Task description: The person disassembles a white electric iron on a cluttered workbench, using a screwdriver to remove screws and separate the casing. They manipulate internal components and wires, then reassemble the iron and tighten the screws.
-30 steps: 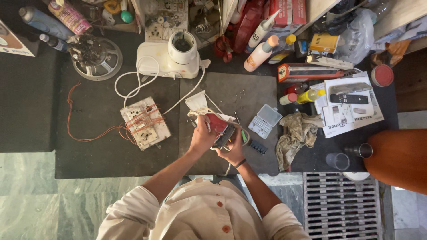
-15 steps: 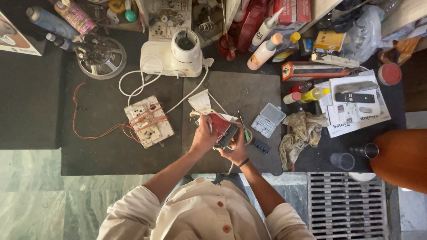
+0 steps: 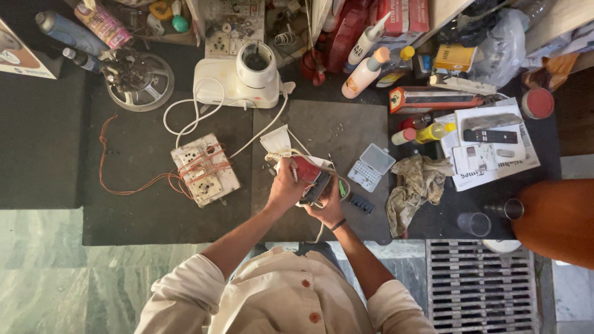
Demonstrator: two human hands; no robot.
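Left hand [image 3: 286, 188] and right hand [image 3: 328, 204] are shifting slightly lower over the dark mat [image 3: 352, 133] than a second ago. The red appliance [image 3: 307, 173] is tilting a little between them (grip otherwise hard to compare).

The iron [image 3: 307, 175] between the hands is red and white with a black base, on a dark grey mat [image 3: 322, 130]. The mixer [image 3: 238, 77] is white, its cord [image 3: 185, 120] too; the switchboard [image 3: 205, 169] is dirty white, bound in orange wire. The rag [image 3: 417, 185] is dull beige, the shirt [image 3: 284, 297] cream with orange buttons.
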